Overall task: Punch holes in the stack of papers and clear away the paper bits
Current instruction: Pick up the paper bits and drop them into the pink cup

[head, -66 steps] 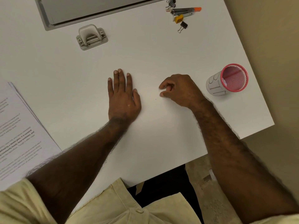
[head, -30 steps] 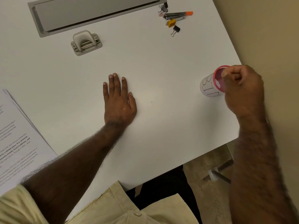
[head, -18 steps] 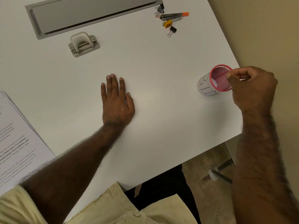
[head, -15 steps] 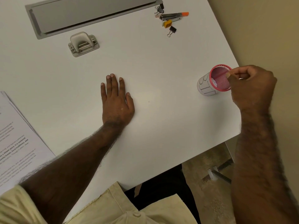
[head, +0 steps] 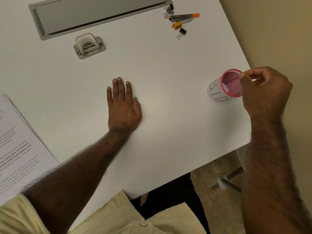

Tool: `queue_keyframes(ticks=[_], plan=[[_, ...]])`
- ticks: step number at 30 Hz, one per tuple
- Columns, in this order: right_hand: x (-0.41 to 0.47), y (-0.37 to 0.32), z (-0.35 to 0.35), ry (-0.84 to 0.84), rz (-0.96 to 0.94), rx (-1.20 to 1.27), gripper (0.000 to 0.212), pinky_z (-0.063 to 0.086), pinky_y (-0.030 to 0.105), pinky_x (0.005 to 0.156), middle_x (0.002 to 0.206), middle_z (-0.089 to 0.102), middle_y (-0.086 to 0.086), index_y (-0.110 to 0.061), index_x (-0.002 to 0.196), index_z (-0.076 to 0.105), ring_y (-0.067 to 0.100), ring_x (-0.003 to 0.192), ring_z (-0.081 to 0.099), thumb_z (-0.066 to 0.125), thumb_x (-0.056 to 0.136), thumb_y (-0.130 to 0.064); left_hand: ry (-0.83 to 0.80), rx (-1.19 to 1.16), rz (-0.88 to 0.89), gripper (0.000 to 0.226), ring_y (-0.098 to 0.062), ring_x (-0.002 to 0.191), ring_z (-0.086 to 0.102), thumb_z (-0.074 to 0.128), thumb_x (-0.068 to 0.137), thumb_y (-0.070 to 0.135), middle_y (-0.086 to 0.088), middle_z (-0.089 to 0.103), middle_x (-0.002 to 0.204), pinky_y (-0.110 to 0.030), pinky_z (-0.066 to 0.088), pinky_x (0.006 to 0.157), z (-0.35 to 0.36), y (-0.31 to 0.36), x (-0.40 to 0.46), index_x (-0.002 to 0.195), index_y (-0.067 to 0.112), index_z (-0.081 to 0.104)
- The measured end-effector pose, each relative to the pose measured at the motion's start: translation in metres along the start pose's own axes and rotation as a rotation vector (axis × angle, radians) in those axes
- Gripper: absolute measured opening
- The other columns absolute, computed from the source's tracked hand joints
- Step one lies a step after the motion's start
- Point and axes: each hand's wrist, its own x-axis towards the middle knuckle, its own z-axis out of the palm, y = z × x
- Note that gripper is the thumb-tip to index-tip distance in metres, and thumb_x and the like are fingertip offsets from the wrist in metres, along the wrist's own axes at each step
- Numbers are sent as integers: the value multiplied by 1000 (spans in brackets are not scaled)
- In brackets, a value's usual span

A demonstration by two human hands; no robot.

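While right hand pinches thumb to forefinger over pink mesh cup near bench right edge, contents can't tell; left hand flat, empty. One speck mid-bench: weightless, needs fingertip pinch. Paper stack at left edge, floppy.

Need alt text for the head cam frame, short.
A person's right hand pinches its fingertips over a pink mesh cup at the white desk's right edge. The left hand lies flat mid-desk; a hole punch sits behind it, papers at far left.
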Motion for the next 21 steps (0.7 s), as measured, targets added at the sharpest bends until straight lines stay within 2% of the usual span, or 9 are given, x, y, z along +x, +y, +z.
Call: queue_keyframes(ticks=[3,6,10,15,17,21], plan=[[-9,-5,7,17,-73,109,24,51,17,81,105,78,0,-16,107,79,9,83,61,63,99,-31,2,4,3,65,-36,166,5,30,108,31,-24,13,176,-54,4,135,1,0,0,167,3,25],[-27,-17,23,-47,-131,208,16,55,23,80,95,76,-1,-16,100,80,14,82,68,69,97,-27,6,6,0,65,-36,166,6,31,108,30,-24,13,176,-55,5,135,1,0,0,167,3,25],[-69,-41,63,-298,-242,281,7,51,20,77,92,76,0,-13,94,78,13,78,66,71,96,-14,6,3,-2,65,-36,166,6,32,108,29,-24,14,176,-55,6,135,1,0,0,166,2,26],[-113,-56,111,-558,-263,160,3,57,39,83,92,75,0,-17,92,78,19,82,68,76,93,-19,-5,-9,-3,66,-36,166,5,31,108,32,-23,12,177,-54,4,135,-1,0,0,168,4,23],[-121,-58,121,-606,-232,142,2,57,41,85,92,73,-1,-18,93,78,17,84,67,78,93,-21,-8,-13,-3,67,-36,166,5,31,108,32,-23,12,177,-54,4,135,-1,0,0,168,4,23],[-124,-60,129,-613,-160,129,6,56,33,82,90,67,-5,-22,94,76,9,80,61,81,90,-22,-6,-3,-3,66,-36,166,5,32,108,31,-23,12,177,-54,4,135,-1,0,1,168,3,23]])
